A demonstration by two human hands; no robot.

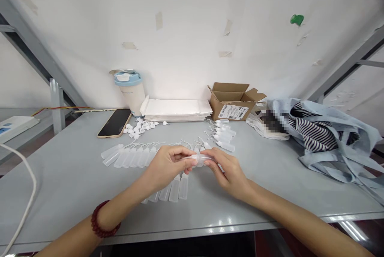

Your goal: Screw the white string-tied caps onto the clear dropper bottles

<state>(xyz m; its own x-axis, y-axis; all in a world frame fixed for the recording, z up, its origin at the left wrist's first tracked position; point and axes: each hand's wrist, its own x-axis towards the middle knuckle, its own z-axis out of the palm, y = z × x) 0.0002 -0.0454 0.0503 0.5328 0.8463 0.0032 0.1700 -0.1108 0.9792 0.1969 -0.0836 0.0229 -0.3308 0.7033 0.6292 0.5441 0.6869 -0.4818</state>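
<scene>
A small translucent plastic bottle lies sideways between my two hands above the table. My left hand pinches its white end between thumb and fingers. On the other end, my right hand closes thumb and fingertips around the clear part. Beneath and beside my left hand, a row of similar bottles with thin curved nozzle tubes lies on the table, partly hidden by the hand. Nearer the front edge is a second row of bottles. Several more bottles lie beyond my right hand.
Small white caps are heaped by a phone. Against the wall stand a tumbler, a stack of white paper and an open cardboard box. A light blue cloth bag lies right on the grey table.
</scene>
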